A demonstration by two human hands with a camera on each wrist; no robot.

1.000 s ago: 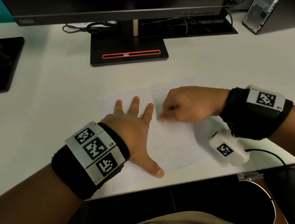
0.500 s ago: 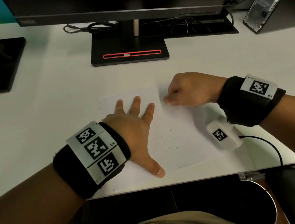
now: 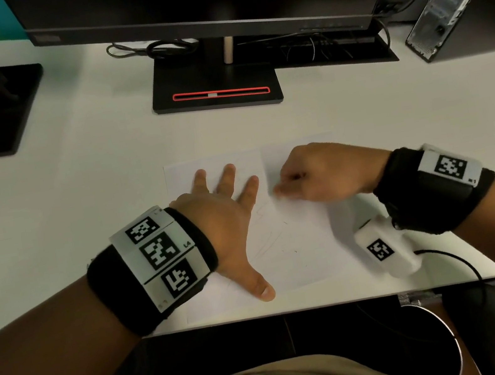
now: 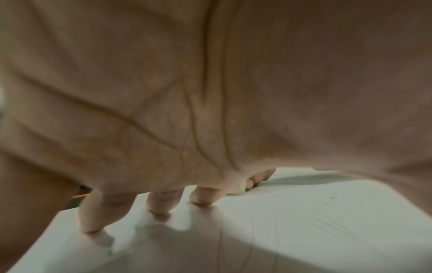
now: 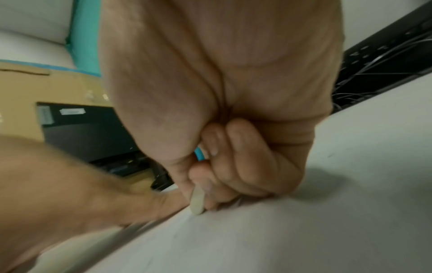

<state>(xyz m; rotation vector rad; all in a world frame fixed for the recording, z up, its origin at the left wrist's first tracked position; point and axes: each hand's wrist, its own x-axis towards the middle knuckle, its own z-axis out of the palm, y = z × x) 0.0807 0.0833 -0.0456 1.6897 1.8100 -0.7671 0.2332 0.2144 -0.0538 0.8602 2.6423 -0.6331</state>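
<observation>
My left hand [image 3: 224,221], fingers [image 3: 227,179] spread, pins the paper [image 3: 309,242]. My right hand [image 3: 326,173] pinches an eraser [image 5: 197,201] onto it. Faint pencil marks [image 3: 268,239] show nearer me, so I judge the erasing only partly done.

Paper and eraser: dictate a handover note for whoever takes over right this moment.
Left hand: flat, fingers spread, pressing the paper onto the desk.
Right hand: pinches a small white eraser, tip on the paper just right of the left fingertips.
Paper: lies near the desk's front edge, in front of the monitor stand.
Done: the sheet around the eraser looks clean; how much has been rubbed out cannot be told.
Left: faint pencil marks show in the middle of the sheet, towards the person. Probably work the eraser down to them, keeping the sheet pinned.
</observation>
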